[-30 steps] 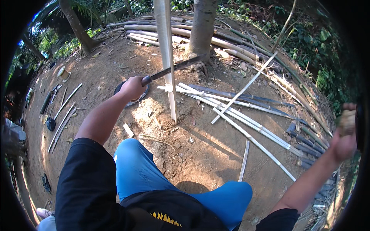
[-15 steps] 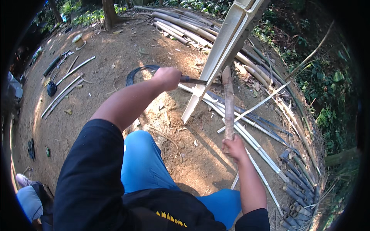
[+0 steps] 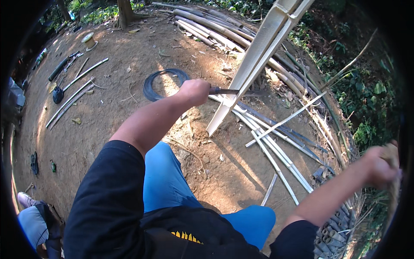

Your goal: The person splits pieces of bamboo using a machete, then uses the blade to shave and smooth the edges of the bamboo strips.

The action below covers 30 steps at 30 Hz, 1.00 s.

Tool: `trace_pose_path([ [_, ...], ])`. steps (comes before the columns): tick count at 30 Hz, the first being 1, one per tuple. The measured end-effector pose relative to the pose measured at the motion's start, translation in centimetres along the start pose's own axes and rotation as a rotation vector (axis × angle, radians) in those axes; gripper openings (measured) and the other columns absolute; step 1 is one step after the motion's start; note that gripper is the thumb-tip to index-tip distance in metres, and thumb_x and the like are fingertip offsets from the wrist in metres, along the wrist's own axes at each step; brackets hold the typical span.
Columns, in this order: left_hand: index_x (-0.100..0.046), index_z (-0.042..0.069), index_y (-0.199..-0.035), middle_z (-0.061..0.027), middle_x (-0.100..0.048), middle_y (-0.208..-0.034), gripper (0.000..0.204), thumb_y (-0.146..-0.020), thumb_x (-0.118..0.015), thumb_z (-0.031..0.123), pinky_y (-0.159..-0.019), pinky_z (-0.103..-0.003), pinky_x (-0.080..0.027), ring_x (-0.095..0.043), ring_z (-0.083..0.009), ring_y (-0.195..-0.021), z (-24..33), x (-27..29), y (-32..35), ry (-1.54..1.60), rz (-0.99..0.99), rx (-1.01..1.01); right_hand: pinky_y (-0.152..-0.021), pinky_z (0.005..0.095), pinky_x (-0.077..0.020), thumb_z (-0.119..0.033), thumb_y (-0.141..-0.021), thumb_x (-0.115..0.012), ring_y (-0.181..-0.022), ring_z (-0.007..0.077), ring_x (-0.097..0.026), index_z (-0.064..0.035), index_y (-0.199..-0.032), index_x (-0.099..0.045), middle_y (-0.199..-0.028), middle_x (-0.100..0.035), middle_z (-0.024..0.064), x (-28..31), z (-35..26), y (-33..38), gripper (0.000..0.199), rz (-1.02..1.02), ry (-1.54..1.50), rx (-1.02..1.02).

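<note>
Leftward: small black plastic bundle (image 3: 58, 95) on brown soil (image 3: 110, 118). Next, ring-shaped coil of black wire (image 3: 149, 86), near left hand (image 3: 195, 92). That hand closed around handle of long dark metal knife (image 3: 226, 91); blade crosses pale split bamboo length (image 3: 254, 60), tilted, near centre. Beyond, pale straight bamboo strips (image 3: 280, 158) lying crossed. Far right, right hand (image 3: 381, 168), well apart from blade, wrapped round brown wooden stick (image 3: 394, 187), blurred.

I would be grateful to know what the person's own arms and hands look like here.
The left sleeve and right sleeve are black and short, leaving the forearms bare, with no watch in sight. The left hand wears no glove; the right hand looks gloveless too, though blurred.
</note>
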State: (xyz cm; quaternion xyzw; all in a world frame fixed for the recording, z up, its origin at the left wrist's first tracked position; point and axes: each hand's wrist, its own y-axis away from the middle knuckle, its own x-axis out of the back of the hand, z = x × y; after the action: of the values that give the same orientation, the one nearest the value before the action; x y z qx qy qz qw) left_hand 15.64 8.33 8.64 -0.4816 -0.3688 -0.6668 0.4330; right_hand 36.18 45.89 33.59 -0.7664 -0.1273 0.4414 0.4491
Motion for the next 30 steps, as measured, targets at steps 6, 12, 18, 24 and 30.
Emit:
trace_pose_path([
  [6,-0.071,0.011,-0.105,-0.016,-0.072,-0.098,0.025,-0.087,-0.054,0.008,-0.08,-0.045,-0.055,-0.071,-0.0341,-0.091,0.4,-2.5,0.7,0.033,-0.082,0.024,-0.078,0.0394,-0.0544,-0.016,-0.082,-0.067,-0.096,0.0287,-0.065,0.003,-0.125,-0.057,-0.106,-0.067,0.0175,19.8,4.6,36.0,0.047,-1.332,0.478,-1.591],
  [12,-0.071,0.008,-0.1,-0.0162,-0.072,-0.09,0.022,-0.084,-0.056,0.009,-0.076,-0.045,-0.055,-0.071,-0.0347,-0.087,-0.8,-6.1,1.3,0.048,0.035,-0.05,-0.058,0.0281,-0.0509,-0.004,-0.088,-0.064,-0.069,0.0144,-0.061,-0.001,-0.116,-0.052,-0.085,-0.061,0.0065,18.2,2.7,22.7,0.031,-0.993,0.525,-1.609],
  [18,-0.067,0.01,-0.107,-0.0148,-0.072,-0.096,0.023,-0.086,-0.057,0.014,-0.077,-0.045,-0.055,-0.071,-0.0325,-0.088,-0.3,-6.9,0.7,0.023,0.014,-0.033,-0.048,0.027,-0.0431,-0.003,-0.09,-0.061,-0.059,0.011,-0.055,-0.0029,-0.11,-0.048,-0.079,-0.057,0.0044,22.2,5.0,21.0,0.024,-0.636,0.662,-1.25],
  [24,-0.062,0.006,-0.109,-0.0179,-0.07,-0.104,0.036,-0.087,-0.065,0.034,-0.085,-0.044,-0.053,-0.068,-0.0332,-0.098,2.6,-6.5,1.6,0.314,-0.105,0.019,-0.086,0.0435,-0.0533,-0.026,-0.089,-0.069,-0.102,0.0376,-0.067,0.0016,-0.136,-0.043,-0.114,-0.066,0.0228,35.4,5.3,29.2,0.06,-1.154,1.404,-1.066],
  [30,-0.051,-0.002,-0.124,-0.0243,-0.066,-0.114,0.056,-0.083,-0.072,0.031,-0.094,-0.043,-0.049,-0.065,-0.0352,-0.107,3.0,-9.5,4.5,0.672,-0.173,0.155,-0.117,0.0445,-0.0311,-0.05,-0.096,-0.058,-0.141,0.0367,-0.04,0.0007,-0.154,-0.024,-0.153,-0.038,0.0255,16.4,3.4,36.5,0.084,-1.215,0.85,-1.387],
])
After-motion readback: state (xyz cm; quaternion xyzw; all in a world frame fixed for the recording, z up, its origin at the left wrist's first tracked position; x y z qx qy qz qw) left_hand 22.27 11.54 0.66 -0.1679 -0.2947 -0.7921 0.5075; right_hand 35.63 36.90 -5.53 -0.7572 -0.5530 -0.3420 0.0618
